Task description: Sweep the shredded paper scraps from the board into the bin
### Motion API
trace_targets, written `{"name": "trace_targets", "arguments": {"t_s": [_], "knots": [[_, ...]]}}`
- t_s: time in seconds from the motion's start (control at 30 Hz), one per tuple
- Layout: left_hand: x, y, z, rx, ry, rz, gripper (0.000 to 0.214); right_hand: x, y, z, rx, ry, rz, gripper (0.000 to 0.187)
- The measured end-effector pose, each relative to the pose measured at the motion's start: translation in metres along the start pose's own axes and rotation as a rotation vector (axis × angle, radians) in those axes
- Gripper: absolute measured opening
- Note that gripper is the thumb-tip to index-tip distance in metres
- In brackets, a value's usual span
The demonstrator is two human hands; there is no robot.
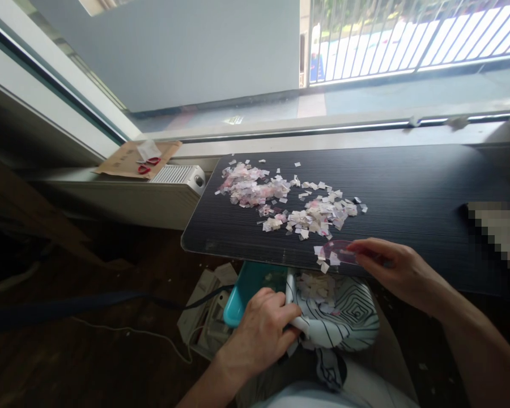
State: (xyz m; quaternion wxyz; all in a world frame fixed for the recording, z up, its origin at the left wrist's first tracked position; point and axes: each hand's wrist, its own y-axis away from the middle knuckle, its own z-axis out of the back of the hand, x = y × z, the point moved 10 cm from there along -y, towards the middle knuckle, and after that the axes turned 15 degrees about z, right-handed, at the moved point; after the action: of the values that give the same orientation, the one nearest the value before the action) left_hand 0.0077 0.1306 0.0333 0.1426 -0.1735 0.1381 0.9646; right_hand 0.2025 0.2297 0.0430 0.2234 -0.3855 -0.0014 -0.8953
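Observation:
A heap of small pink and white paper scraps (289,204) lies on the dark table (408,187). My right hand (391,266) is closed on a small clear pink-tinted card (342,250) at the table's front edge, next to a few scraps. Below the edge, my left hand (263,328) grips a white cloth with black line pattern (344,317), held like a pouch with several scraps lying in it. A teal container (246,289) sits just behind that hand.
A white radiator (178,178) stands left of the table, with a brown envelope (131,161) and red-handled scissors (147,165) on the sill. Cables and papers (204,317) lie on the dark floor. A window and railing run behind.

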Motion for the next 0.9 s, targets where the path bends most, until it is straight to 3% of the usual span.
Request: {"name": "trace_targets", "arguments": {"t_s": [0.13, 0.3, 0.5, 0.67, 0.8, 0.9], "knots": [[0.001, 0.001, 0.0, -0.01, 0.016, 0.003, 0.007, -0.008, 0.02, 0.02, -0.121, 0.063, -0.027, 0.026], [0.001, -0.001, 0.0, -0.001, 0.019, 0.014, 0.006, 0.001, 0.028, -0.001, 0.036, -0.005, 0.059, 0.024], [0.001, -0.002, -0.001, 0.016, 0.015, 0.016, 0.005, -0.01, 0.02, 0.015, -0.159, 0.048, 0.051, 0.024], [0.002, -0.002, 0.0, 0.002, 0.022, 0.021, 0.004, 0.002, 0.013, -0.011, 0.019, -0.03, 0.11, 0.024], [0.003, -0.002, 0.0, 0.005, 0.02, 0.019, 0.004, 0.003, 0.004, -0.007, -0.066, -0.015, 0.117, 0.024], [0.005, -0.001, 0.0, 0.005, 0.019, 0.025, 0.004, 0.005, 0.002, -0.016, 0.0, -0.031, 0.132, 0.023]]}}
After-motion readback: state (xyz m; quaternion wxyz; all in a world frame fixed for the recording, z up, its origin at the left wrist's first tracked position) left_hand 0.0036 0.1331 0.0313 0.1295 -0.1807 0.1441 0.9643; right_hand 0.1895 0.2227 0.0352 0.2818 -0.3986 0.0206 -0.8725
